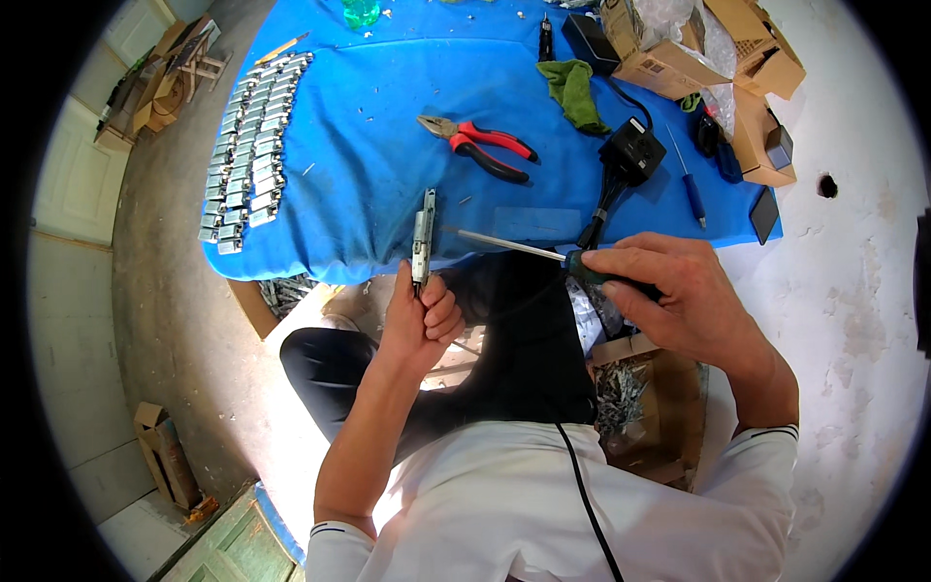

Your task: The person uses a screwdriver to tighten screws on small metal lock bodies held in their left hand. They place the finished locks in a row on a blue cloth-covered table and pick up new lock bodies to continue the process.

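My left hand (pixel 425 325) is closed around the lower end of a slim silver metal fitting (pixel 424 238), which stands nearly upright at the table's near edge. Its exact kind I cannot make out; it looks like a hinge arm. In my right hand (pixel 669 291) is a screwdriver (pixel 509 244) with a dark green handle, thumb and fingers wrapped round it. The shaft points left, its tip a short way right of the fitting and apart from it. Red-and-black pliers (pixel 480 147) lie on the blue cloth (pixel 359 145) beyond both hands.
Several rows of similar silver fittings (pixel 254 145) line the cloth's left side. To the right are a black power adapter (pixel 632 153) with bundled cable, a blue screwdriver (pixel 693 194), a green rag (pixel 574 95) and cardboard boxes (pixel 669 68). Below the table, a box (pixel 679 412) holds metal pieces.
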Available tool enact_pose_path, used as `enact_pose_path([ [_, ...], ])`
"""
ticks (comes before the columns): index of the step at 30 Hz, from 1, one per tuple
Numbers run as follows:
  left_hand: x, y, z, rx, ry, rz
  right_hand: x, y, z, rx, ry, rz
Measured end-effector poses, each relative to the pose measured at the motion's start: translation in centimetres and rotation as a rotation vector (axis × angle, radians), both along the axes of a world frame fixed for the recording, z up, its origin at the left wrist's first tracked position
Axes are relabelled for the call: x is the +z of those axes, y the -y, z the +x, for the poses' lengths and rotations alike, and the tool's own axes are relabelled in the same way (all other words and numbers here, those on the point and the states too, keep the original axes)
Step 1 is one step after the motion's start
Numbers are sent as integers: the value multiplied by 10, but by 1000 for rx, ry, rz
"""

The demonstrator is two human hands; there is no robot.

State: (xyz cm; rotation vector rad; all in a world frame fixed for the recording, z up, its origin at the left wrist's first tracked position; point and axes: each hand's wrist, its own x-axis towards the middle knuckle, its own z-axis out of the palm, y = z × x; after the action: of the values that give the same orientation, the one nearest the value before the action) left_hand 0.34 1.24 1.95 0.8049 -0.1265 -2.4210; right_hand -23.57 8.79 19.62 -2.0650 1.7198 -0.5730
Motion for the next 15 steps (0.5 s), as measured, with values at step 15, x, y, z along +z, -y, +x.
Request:
enact_pose_path([
  [15,0,0,-1,10,30,24,-3,3,5,10,31,74],
])
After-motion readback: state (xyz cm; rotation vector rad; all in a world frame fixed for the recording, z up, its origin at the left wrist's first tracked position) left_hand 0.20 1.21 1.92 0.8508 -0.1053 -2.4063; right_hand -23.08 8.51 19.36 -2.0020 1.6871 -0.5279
